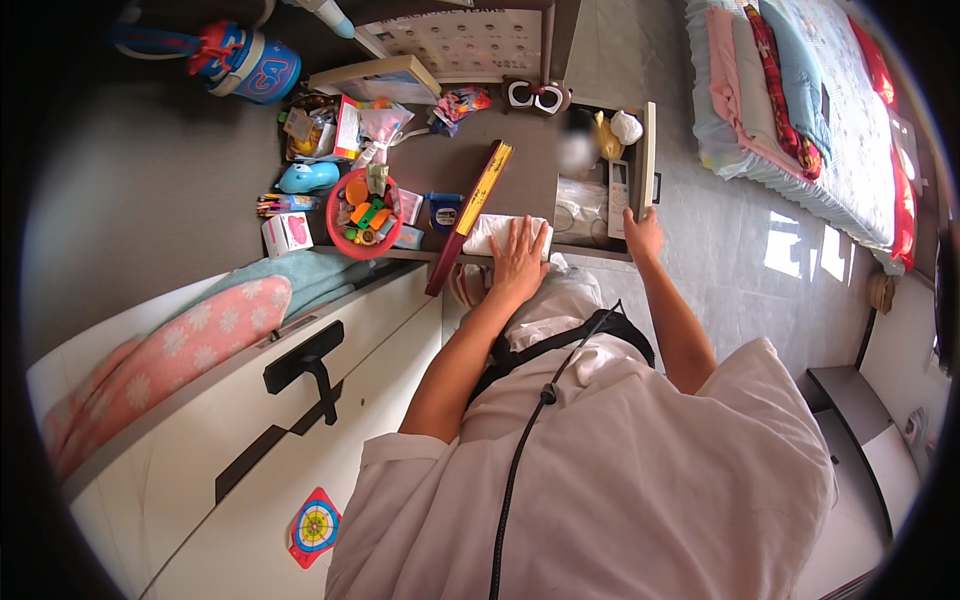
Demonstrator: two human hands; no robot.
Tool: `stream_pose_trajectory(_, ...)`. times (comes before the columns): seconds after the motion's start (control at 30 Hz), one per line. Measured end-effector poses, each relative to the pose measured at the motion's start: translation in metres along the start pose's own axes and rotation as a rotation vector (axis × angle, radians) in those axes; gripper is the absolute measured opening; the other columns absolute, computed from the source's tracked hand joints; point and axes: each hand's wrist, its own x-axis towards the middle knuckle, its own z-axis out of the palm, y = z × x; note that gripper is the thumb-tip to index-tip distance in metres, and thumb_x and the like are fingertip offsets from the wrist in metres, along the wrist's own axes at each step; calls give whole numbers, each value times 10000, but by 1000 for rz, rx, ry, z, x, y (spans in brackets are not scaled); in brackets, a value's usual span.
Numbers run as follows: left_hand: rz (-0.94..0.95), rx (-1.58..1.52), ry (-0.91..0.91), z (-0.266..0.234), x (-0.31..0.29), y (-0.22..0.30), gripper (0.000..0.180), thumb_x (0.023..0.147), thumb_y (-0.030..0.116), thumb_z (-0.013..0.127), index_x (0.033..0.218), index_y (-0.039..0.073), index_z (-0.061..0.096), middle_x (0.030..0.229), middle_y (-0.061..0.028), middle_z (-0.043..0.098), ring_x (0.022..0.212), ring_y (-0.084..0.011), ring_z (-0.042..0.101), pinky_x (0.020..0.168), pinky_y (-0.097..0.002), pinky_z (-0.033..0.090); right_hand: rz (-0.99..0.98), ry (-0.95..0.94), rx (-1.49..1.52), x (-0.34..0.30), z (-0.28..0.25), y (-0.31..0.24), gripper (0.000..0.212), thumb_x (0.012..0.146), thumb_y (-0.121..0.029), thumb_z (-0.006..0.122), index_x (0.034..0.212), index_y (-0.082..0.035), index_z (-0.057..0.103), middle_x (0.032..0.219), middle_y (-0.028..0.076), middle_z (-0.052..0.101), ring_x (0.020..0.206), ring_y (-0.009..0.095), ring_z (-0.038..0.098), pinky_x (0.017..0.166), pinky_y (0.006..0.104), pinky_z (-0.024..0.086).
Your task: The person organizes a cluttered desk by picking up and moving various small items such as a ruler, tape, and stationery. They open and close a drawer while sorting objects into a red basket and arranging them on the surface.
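My left hand (517, 258) lies flat with its fingers spread on a white soft packet (482, 236) at the near edge of the cabinet top. Beside it rests a long dark-red, yellow-edged book or box (484, 190), slanting past the edge. My right hand (645, 236) grips the near end of the front panel (649, 130) of a pulled-out drawer, thumb inside and fingers outside. Inside the drawer are a white remote control (618, 190), a yellow item (607, 137), a crumpled white ball (627, 127) and clear plastic bags (583, 205).
Left of the book, a red basket (333, 222) holds small toys, near a blue toy (308, 177) and a white-pink box (287, 234). A blue bottle (258, 68) stands far left. A white door (250, 400) is near left; a bed (735, 150) with folded clothes is far right.
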Motion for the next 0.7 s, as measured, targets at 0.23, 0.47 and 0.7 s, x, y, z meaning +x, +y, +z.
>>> stream_pose_trajectory(0.23, 50, -9, 16, 1, -5, -11, 735, 809, 314, 567, 1391, 96, 173, 1461, -102, 96, 1348, -288, 80, 1037, -549, 132, 22, -120, 215, -10, 12, -28, 697, 738, -562, 534, 1180, -25, 486, 980, 202, 615, 970, 346, 570, 835, 398, 441)
stream_pose_trajectory(0.47, 75, -14, 123, 0, -11, -25, 708, 796, 259, 574, 1376, 74, 213, 1446, -104, 166, 1344, -263, 121, 1059, -466, 163, 19, -425, 487, -21, 34, -59, 657, 752, -534, 538, 1177, -33, 527, 1040, 201, 593, 996, 295, 563, 856, 342, 430)
stream_pose_trajectory(0.7, 69, -22, 163, -9, -15, -34, 709, 787, 248, 586, 1371, 71, 224, 1436, -113, 198, 1330, -275, 176, 1061, -448, 174, 144, -691, 844, -38, 64, -91, 545, 754, -509, 570, 993, -20, 603, 898, 78, 571, 853, 181, 530, 729, 328, 442)
